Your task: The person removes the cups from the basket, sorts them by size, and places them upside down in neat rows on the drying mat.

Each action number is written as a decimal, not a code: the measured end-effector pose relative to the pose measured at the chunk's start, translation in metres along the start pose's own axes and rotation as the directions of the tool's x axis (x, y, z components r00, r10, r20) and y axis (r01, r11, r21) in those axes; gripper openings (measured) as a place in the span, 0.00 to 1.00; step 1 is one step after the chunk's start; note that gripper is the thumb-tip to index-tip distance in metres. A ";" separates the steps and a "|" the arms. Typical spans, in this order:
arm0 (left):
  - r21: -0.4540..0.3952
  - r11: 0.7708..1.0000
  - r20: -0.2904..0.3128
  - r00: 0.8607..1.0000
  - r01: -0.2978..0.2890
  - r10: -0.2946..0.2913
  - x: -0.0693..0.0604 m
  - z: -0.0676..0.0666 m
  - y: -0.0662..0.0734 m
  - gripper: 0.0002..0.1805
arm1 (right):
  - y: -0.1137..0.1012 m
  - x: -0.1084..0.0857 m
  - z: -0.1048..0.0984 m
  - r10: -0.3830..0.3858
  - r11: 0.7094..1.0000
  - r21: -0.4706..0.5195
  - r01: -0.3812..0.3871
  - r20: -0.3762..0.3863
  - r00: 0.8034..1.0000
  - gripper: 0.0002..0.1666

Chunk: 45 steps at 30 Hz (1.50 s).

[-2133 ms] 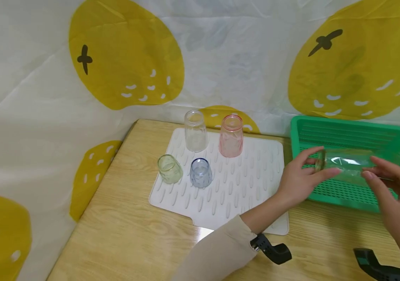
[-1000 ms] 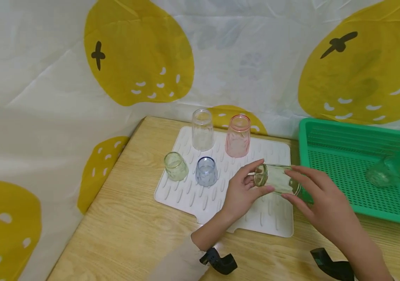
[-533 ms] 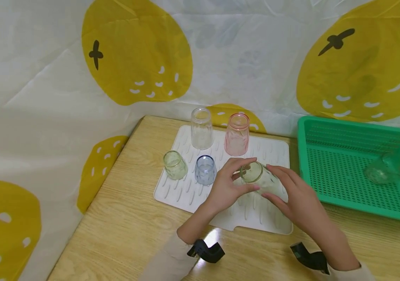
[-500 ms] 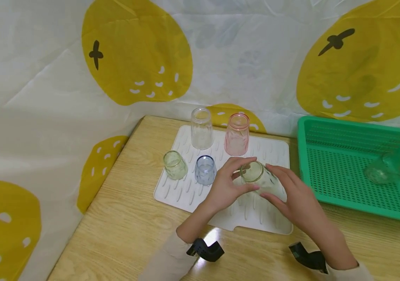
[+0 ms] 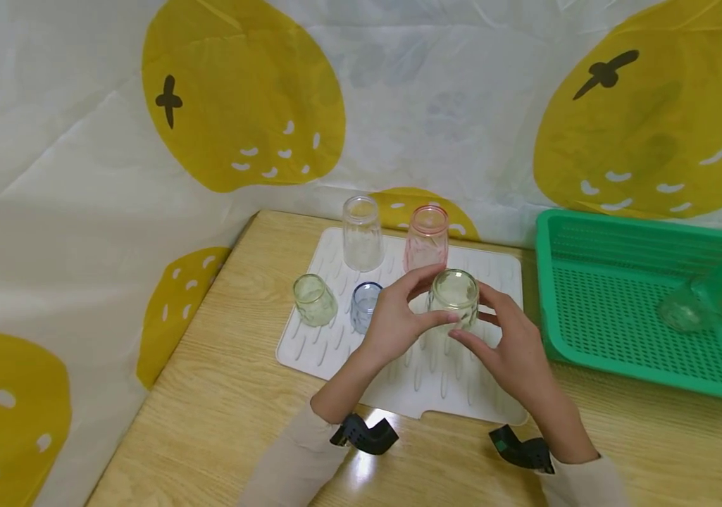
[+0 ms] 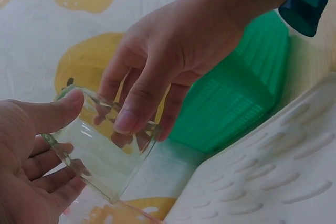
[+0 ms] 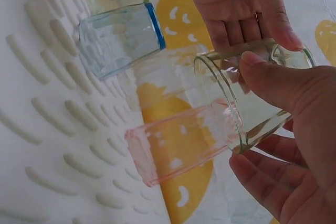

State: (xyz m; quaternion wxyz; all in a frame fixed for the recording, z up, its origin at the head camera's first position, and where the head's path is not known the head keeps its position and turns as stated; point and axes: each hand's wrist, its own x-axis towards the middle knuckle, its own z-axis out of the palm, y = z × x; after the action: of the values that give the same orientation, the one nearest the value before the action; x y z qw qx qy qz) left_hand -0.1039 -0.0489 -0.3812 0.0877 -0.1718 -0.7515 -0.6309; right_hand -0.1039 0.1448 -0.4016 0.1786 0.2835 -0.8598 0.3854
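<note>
Over the white drying mat (image 5: 399, 394), both hands hold one pale green-tinted glass (image 5: 452, 287). In the right wrist view a gap shows between it and the mat. My left hand (image 5: 392, 327) grips its upper part, thumb in front and fingers behind. Lower down, the right hand (image 5: 513, 345) holds the opposite side between thumb and fingers. A pink glass (image 5: 427, 239) stands just behind, its base partly covered by the left fingers. The small blue glass (image 5: 363, 306) is half hidden behind the left hand. A small green glass (image 5: 315, 301) and a tall clear glass (image 5: 362, 236) also stand there.
To the right sits a green plastic basket (image 5: 544, 303) with clear glassware (image 5: 684, 310) lying in it. A patterned cloth (image 5: 449, 105) hangs behind the wooden table (image 5: 196, 380). Both wrists carry black camera mounts (image 5: 370, 435).
The tinted glass has come left from over the basket to above the mat, held by both hands. It has turned from lying sideways to about upright.
</note>
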 end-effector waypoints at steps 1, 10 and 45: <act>0.011 1.000 -0.007 1.000 0.000 0.000 -0.001 0.000 -0.001 0.35 | 0.000 0.000 0.002 0.011 1.000 0.014 -0.011 -0.006 1.000 0.49; 0.011 1.000 -0.043 0.999 -0.018 0.019 -0.013 0.003 -0.023 0.34 | 0.007 -0.002 0.026 0.064 0.994 0.096 -0.059 -0.043 0.997 0.46; 0.458 0.889 0.002 1.000 -0.012 0.012 -0.034 0.014 -0.058 0.35 | 0.040 -0.020 0.059 0.141 0.978 0.138 -0.154 0.104 0.985 0.45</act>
State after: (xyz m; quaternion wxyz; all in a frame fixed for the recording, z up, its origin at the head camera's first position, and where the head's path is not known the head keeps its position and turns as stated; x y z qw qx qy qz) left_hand -0.0923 -0.0490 -0.4491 0.1300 -0.1505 -0.8780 -0.4354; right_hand -0.1186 0.1288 -0.4722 0.0880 0.2489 -0.8554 0.4457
